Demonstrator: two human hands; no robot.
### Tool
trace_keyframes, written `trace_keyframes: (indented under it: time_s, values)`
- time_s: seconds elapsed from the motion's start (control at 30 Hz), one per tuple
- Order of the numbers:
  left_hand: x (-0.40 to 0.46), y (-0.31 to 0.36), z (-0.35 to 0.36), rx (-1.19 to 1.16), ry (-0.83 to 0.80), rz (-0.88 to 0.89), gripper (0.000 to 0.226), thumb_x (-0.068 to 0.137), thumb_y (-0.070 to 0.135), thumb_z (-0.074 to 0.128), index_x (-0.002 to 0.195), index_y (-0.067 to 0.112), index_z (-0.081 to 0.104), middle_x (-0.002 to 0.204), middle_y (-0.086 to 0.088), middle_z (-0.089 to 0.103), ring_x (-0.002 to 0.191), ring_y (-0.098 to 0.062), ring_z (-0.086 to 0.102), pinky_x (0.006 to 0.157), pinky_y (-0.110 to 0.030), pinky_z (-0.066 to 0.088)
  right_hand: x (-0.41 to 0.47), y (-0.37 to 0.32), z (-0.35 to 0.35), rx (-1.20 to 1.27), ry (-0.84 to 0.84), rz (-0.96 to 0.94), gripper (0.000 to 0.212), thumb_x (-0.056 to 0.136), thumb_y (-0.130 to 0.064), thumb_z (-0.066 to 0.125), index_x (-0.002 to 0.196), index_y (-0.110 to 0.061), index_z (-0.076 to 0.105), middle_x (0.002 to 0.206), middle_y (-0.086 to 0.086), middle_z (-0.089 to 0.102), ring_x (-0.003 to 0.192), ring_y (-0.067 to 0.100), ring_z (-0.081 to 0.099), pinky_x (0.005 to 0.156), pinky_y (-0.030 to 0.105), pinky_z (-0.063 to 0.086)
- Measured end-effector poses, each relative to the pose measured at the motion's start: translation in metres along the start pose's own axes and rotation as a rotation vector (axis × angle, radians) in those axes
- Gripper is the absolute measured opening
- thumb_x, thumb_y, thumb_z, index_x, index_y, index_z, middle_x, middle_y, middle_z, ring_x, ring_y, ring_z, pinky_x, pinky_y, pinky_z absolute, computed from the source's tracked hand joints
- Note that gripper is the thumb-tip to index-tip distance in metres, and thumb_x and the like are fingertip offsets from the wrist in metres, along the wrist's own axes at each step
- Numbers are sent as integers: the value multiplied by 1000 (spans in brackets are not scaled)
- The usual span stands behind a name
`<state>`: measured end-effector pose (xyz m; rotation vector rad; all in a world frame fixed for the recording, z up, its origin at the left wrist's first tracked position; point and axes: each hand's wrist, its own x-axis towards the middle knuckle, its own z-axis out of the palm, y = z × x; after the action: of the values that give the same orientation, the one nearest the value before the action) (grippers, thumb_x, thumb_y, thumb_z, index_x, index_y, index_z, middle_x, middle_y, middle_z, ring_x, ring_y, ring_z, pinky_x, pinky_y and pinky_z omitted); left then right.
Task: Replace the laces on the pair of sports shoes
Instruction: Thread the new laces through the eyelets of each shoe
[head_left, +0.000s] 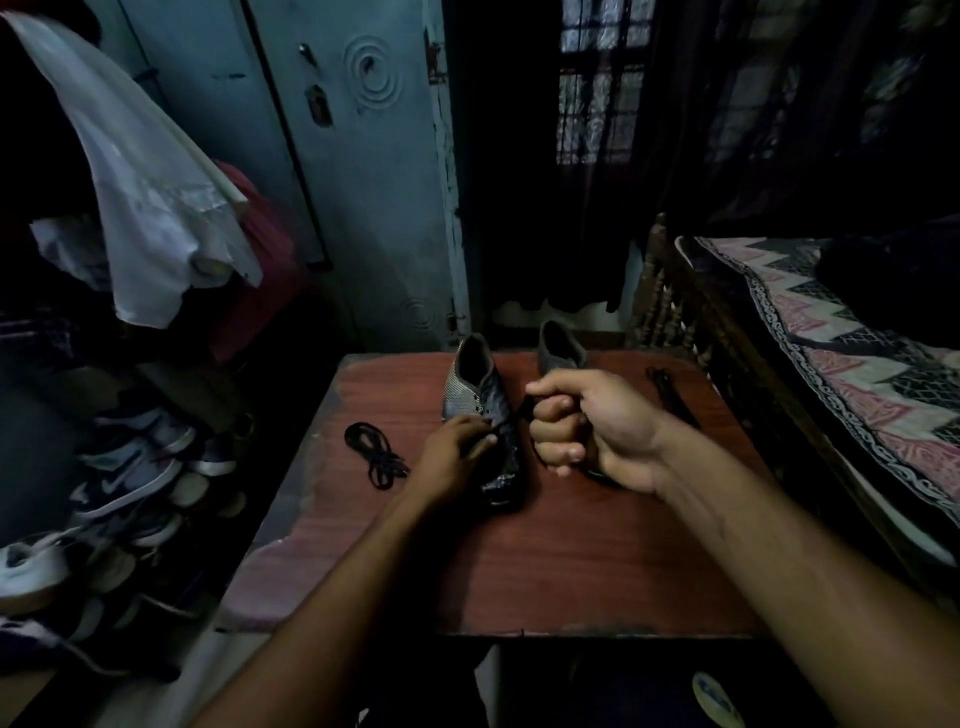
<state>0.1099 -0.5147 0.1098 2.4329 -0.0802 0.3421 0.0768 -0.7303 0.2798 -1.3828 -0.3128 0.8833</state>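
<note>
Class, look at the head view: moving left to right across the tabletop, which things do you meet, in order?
Coiled black lace → left hand → nearer shoe → right hand, gripping a lace → black lace lying near the table's right edge.

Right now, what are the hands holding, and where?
The right hand grips a black lace in its fist, near the shoe. The left hand pinches the same lace at the shoe's eyelets. Which part of the lace cannot be told.

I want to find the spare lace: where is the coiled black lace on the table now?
In the head view, the coiled black lace lies loose on the table, to the left of the near shoe and just beyond the left hand.
</note>
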Motion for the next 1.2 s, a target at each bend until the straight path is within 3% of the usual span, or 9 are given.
trace_keyframes:
  time_s: [0.2, 0.33, 0.6, 0.73, 0.83, 0.93, 1.03, 1.1, 1.2]
  values:
    - [-2, 2, 7, -6, 60, 46, 24, 96, 19, 69, 119, 13, 74, 125, -6, 63, 112, -18, 61, 93, -22, 44, -25, 20, -4, -47, -109, 136, 44, 101, -28, 40, 59, -24, 27, 54, -4, 14, 43, 13, 20, 45, 27, 31]
    - [-6, -2, 5, -69, 65, 59, 25, 91, 6, 72, 117, 7, 74, 123, -8, 66, 110, -19, 65, 93, -9, 41, -22, 4, -2, -65, -28, 1, 47, 102, -28, 38, 56, -26, 30, 51, -6, 18, 40, 11, 21, 42, 25, 30]
    - [-4, -1, -1, 5, 10, 89, 22, 87, 6, 72, 109, 6, 73, 108, -5, 69, 100, -25, 66, 81, -16, 40, 9, -22, 14, -252, -16, -221, 48, 105, -23, 40, 58, -22, 31, 51, -3, 19, 39, 10, 24, 41, 22, 29]
    - [-7, 3, -21, -126, 0, 56, 31, 87, 6, 67, 118, 11, 72, 111, 7, 62, 106, -11, 62, 88, -3, 38, 11, -19, 7, -150, 1, -281, 47, 105, -26, 39, 59, -22, 30, 54, -1, 17, 43, 13, 24, 43, 24, 32]
    - [-21, -19, -44, 1, 136, 19, 43, 82, 8, 58, 122, 16, 71, 122, 1, 63, 111, -13, 60, 99, -24, 45, 19, -10, -6, -167, 53, -319, 46, 106, -26, 39, 61, -21, 29, 56, 1, 17, 44, 15, 27, 46, 26, 34]
    - [-39, -47, -56, 351, 57, -40, 38, 96, 31, 52, 129, 21, 67, 134, -2, 60, 126, -26, 55, 115, -55, 26, 31, 5, -11, -174, 93, -309, 45, 106, -25, 39, 62, -21, 30, 56, 1, 18, 43, 15, 29, 47, 26, 36]
    - [-57, -64, -58, 435, -54, -65, 32, 103, 44, 52, 126, 27, 65, 136, 5, 56, 131, -17, 47, 119, -58, 11, 39, 15, -10, -168, 90, -310, 45, 106, -23, 38, 62, -20, 29, 54, 0, 19, 43, 15, 29, 48, 27, 36]
    - [-65, -72, -68, 429, -16, 16, 25, 101, 42, 55, 117, 27, 67, 126, 6, 60, 119, -17, 53, 115, -51, 30, 42, 19, -12, -181, 89, -315, 46, 106, -22, 38, 61, -20, 30, 53, -1, 19, 43, 15, 30, 49, 28, 36]
    - [-73, -80, -84, 349, -50, 91, 16, 99, 32, 62, 106, 20, 70, 111, 1, 61, 101, -20, 57, 86, -35, 48, 39, 22, -19, -183, 100, -312, 48, 107, -22, 38, 60, -20, 31, 52, -2, 21, 44, 16, 31, 51, 29, 37]
